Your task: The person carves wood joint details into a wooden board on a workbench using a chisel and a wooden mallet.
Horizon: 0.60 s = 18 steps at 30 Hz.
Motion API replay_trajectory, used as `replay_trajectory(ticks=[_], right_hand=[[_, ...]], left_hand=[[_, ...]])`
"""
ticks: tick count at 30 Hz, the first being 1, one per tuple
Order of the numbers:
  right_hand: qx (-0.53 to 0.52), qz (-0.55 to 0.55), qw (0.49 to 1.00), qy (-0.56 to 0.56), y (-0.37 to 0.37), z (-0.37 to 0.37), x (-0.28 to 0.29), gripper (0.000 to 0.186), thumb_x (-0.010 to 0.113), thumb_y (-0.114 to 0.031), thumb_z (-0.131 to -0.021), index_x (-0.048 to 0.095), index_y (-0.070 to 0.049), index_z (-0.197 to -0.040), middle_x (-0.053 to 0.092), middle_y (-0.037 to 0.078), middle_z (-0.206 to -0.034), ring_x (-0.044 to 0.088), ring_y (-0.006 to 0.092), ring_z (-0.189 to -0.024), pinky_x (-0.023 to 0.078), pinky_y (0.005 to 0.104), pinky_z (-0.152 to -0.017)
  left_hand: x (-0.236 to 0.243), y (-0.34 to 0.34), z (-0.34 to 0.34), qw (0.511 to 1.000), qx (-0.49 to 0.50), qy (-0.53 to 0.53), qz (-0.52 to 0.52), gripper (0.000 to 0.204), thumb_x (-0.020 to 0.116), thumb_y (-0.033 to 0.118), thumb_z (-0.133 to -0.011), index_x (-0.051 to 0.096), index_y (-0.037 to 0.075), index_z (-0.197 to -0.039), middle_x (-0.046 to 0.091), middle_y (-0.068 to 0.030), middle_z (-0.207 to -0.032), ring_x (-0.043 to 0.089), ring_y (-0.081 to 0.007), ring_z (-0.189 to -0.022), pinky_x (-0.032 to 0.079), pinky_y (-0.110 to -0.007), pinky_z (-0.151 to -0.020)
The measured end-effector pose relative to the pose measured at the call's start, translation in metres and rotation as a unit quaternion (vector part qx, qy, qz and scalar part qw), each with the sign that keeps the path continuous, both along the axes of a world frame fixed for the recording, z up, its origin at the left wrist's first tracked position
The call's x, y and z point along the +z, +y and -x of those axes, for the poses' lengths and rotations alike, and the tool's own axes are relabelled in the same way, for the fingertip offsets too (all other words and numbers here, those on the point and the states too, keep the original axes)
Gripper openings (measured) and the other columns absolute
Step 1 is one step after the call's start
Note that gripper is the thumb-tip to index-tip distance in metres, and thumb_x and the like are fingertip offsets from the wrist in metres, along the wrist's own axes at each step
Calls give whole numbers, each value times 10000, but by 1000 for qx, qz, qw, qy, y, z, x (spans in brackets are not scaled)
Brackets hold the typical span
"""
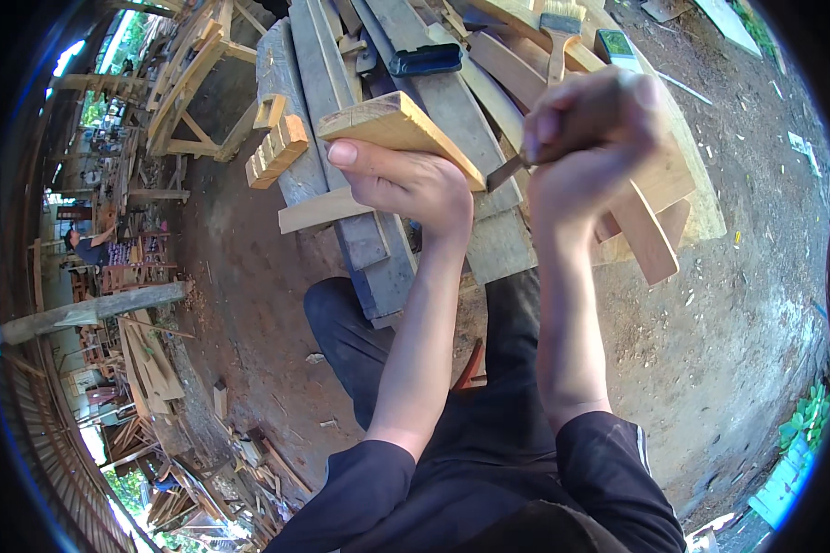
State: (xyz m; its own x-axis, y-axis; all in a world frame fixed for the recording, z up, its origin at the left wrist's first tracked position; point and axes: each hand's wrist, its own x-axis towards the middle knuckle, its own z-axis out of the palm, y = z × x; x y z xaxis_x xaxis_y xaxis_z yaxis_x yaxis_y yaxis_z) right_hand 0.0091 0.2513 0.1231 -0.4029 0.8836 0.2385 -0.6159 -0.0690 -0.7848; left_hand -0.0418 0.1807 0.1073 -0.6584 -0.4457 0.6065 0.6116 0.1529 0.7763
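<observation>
My left hand (410, 180) grips a pale wooden board (392, 122) from below, with the thumb along its near edge and the other fingers mostly hidden. The board is held tilted above a stack of planks. To its right my right hand (586, 147), blurred, is closed around a brown-handled bladed tool. Its narrow dark blade (505, 172) points down and left, close to the board's right end; whether they touch I cannot tell.
Grey planks (364, 253) form the work surface before my knees. On it lie a black tray-like object (424, 60), a paintbrush (561, 32) and a notched wood block (278, 152). Wooden frames (194, 83) stand at far left; a person (92, 247) is in the distance.
</observation>
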Motion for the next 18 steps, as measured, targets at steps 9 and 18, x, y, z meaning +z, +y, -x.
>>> replay_trajectory(ticks=[9,18], right_hand=[[50,98,994,9,14,8,-2,603,403,-596,-981,471,-54,-726,449,67,-560,415,170,-446,310,301,-418],[42,28,999,8,-6,6,-3,539,444,-534,-998,477,-56,-751,458,74,-556,402,156,-409,313,283,-388]], left_hand=[[-6,-4,-3,999,-33,-12,1,750,247,580,-1093,501,-125,-1073,549,-182,-980,504,-201,-865,447,-324,-797],[-11,-5,3,999,-21,37,29,550,239,399,-1132,482,-36,-899,533,-121,-765,492,-210,-676,415,-348,-610]])
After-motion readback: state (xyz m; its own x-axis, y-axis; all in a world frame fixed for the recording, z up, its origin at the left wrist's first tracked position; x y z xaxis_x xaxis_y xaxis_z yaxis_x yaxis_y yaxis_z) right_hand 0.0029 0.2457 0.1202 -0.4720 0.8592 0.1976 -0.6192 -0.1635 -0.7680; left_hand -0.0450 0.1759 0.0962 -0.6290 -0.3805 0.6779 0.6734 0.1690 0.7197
